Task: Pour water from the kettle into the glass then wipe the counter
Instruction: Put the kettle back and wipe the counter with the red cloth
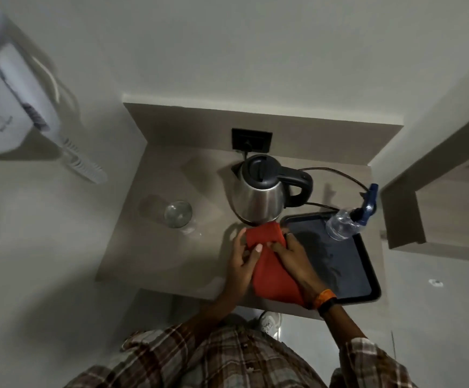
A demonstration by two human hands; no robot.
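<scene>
A steel kettle [258, 191] with a black lid and handle stands upright at the back of the beige counter [155, 256]. A clear glass [178, 214] stands to its left, apart from it. In front of the kettle lies a red cloth [269, 264], folded and long. My left hand [241, 259] grips its left edge with the thumb on top. My right hand [295, 253] presses on its right side, fingers curled over the fabric. Both hands hold the cloth on the counter.
A black tray [364, 287] lies on the right of the counter, with a clear spray bottle [345, 222] with a blue nozzle at its far corner. The kettle cord runs to a black wall socket [251, 140]. A white appliance [9, 107] hangs on the left wall.
</scene>
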